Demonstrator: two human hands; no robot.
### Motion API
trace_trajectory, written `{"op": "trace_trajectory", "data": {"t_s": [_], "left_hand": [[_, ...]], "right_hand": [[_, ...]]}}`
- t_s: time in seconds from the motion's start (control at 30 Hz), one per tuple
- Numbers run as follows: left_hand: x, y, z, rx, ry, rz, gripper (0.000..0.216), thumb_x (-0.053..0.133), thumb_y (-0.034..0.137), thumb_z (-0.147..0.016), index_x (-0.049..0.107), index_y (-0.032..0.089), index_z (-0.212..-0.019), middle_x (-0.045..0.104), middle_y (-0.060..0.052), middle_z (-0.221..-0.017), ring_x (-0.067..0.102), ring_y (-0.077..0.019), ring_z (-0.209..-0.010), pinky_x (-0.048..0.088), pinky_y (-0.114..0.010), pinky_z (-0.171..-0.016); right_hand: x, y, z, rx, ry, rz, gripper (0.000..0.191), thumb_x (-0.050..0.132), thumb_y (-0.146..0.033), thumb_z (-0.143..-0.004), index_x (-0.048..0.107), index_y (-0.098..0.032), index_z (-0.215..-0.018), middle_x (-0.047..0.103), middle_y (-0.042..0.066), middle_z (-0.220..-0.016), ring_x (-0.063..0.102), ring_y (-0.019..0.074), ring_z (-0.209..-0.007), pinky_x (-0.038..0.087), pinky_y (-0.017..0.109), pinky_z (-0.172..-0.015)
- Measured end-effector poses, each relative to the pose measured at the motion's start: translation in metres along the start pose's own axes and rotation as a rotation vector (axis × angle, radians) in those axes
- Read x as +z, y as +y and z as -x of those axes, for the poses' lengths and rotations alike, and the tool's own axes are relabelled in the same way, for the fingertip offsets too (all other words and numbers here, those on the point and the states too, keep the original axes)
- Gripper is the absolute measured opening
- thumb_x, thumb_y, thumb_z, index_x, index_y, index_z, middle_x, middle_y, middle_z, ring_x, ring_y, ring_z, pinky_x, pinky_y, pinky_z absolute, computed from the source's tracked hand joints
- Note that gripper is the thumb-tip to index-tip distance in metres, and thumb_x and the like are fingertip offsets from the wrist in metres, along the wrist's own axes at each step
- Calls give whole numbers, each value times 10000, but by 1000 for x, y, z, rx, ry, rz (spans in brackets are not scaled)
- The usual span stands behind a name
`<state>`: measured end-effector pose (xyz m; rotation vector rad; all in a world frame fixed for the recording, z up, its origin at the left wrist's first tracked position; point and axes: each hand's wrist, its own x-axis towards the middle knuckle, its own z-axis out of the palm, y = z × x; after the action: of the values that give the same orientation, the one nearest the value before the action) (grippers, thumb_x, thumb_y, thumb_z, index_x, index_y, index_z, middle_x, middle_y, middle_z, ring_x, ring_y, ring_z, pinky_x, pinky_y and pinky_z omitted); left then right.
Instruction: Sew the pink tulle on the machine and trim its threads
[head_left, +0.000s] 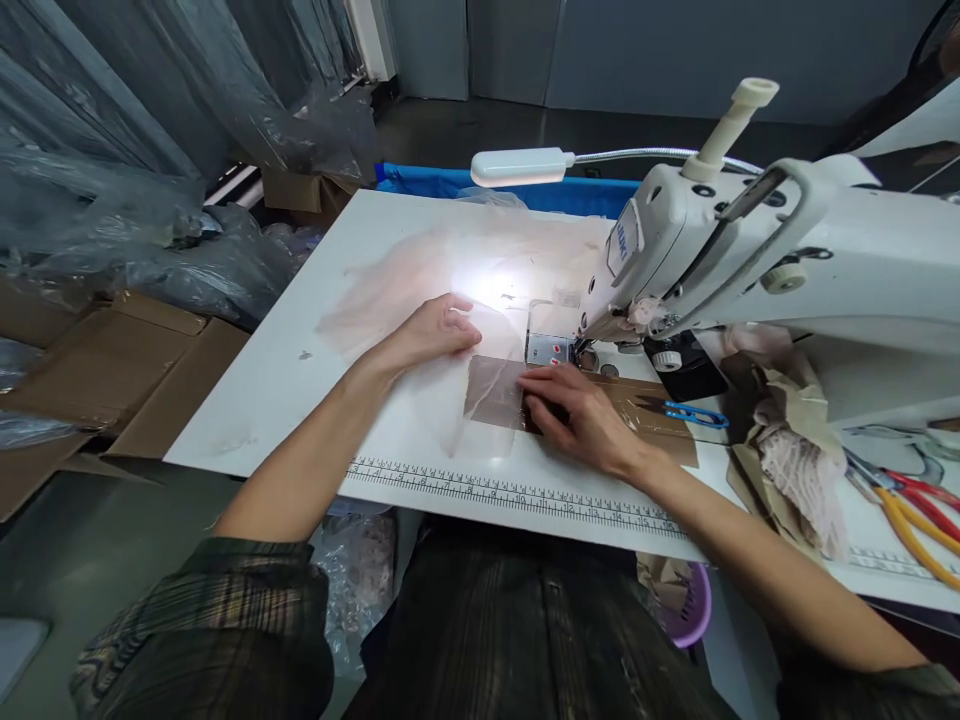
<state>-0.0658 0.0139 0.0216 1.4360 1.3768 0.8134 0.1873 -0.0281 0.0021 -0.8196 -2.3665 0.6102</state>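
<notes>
Thin, pale pink sheer fabric [397,285] spreads over the white table, and part of it lies across a brown taped board [637,405]. My left hand [439,328] is closed with thumb and forefinger pinching the fabric, left of the needle area. Just in front of the presser foot [577,352], my right hand [574,415] has its fingers bent on the fabric's edge, closed on it over the board. The white sewing machine [675,250] stands to the right. Its lamp lights the cloth near my left hand.
Blue thread snips [694,414] lie on the board. Further right are lace fabric [799,460] with brown paper, and orange-handled scissors [911,525]. A lamp [519,166] hangs over the table's back. A printed ruler [517,498] runs along the front edge; cardboard boxes [120,375] stand left.
</notes>
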Motion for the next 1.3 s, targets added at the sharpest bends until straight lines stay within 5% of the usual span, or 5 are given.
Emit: {"op": "trace_trajectory", "data": {"t_s": [0.27,0.5,0.83,1.1,1.3], "left_hand": [[-9,0,-5,603,512,-790,407,495,85,-734,663,161,-1096,623,-112,-1229,594,-242,-1038,486,-402,-891],[36,7,23,719,-149,-1060,415,433,397,-959,654,127,-1184,648,-118,-1271,613,-268,-1095,462,-420,-942],[80,5,5,643,-335,-937,661,340,476,-999,202,108,-1530,138,-177,-1619,207,-301,-1489,252,-490,-1188],[53,13,21,1109,-392,-639,502,633,394,-861,523,169,-1297,591,-152,-1335,572,-272,-1232,514,-491,-996],[64,9,33,1092,-368,-827,183,518,230,-935,615,122,-1046,708,-137,-1096,676,-225,-977,571,-394,-827]], "right_hand": [[19,-5,0,-276,-170,141,254,490,-224,-955,617,-126,-1152,635,162,-1244,480,298,-1285,392,515,-1001],[8,-8,-3,-320,-238,330,232,454,-271,-968,588,-152,-820,655,117,-874,553,253,-869,398,443,-811],[-57,22,32,29,-97,-24,212,486,-307,-967,634,-181,-882,658,73,-868,621,204,-814,481,336,-747],[-69,44,56,177,62,-23,161,508,-245,-944,659,-192,-959,691,88,-958,662,227,-862,531,363,-762],[-50,32,46,-28,22,-13,231,516,-155,-895,665,-153,-1071,684,119,-1047,636,246,-987,524,406,-882]]}}
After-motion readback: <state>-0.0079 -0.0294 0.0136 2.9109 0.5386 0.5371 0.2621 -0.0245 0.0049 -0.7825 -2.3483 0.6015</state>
